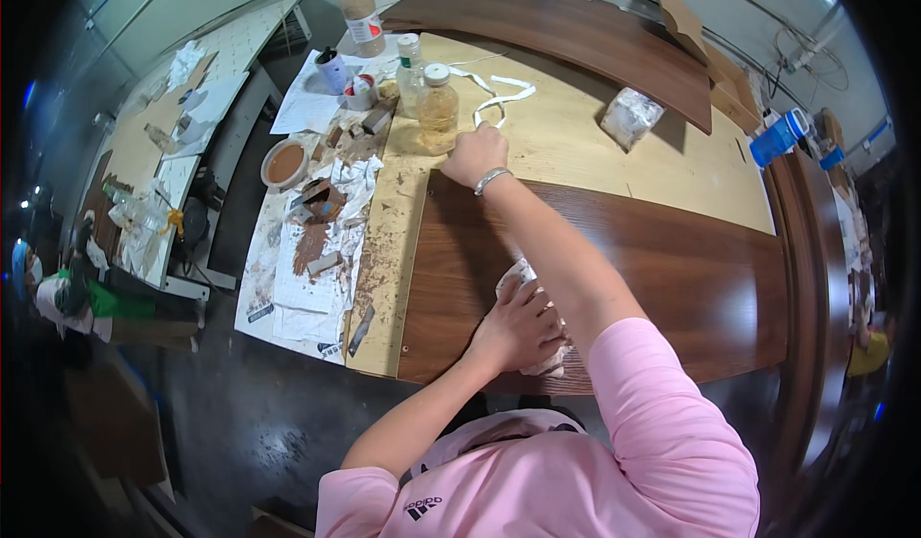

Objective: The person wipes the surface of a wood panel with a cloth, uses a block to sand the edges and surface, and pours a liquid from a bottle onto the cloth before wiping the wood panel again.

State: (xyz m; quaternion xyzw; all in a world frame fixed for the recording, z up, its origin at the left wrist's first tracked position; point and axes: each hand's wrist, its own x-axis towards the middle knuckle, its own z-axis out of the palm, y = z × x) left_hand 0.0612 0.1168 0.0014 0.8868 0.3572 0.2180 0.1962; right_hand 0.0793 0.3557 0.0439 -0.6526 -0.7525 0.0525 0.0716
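A dark brown wood-grain panel lies flat in front of me on the workbench. My left hand presses a crumpled, stained white rag against the panel near its front edge, fingers curled over the cloth. My right arm reaches across the panel. At its far left corner my right hand is closed, and whatever its fingers hold is hidden. Just beyond it stands a jar of yellowish liquid with a white lid. A white strip lies behind the hand.
At left, a tub of brown paste, stained paper and small blocks lie about. Behind stand a clear bottle and a larger bottle. Another brown panel and a wrapped bundle are farther back.
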